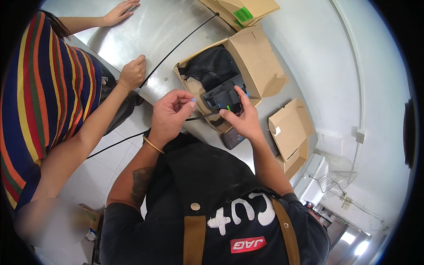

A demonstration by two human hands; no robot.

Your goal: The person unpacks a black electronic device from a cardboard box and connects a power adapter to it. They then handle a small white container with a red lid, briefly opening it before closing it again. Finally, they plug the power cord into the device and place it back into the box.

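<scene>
My left hand (170,112) is closed in a pinch, with a small blue piece (193,100) showing at the fingertips; its kind is too small to make out. With thumb and fingers spread across it, my right hand (244,118) grips a black boxy device (224,98) that shows a small green light. The device sits over an open cardboard box (207,118), close to a black mesh pouch (210,65) inside. A black cable (199,117) runs from the device, passing behind my left hand. The device's underside is hidden.
A metal table (154,31) carries the boxes. Another open cardboard box (282,118) lies to the right, and a further carton (227,9) stands at the far edge. A dark flat object (232,138) rests near the box. At left, a person in a striped shirt (53,101) leans on the table.
</scene>
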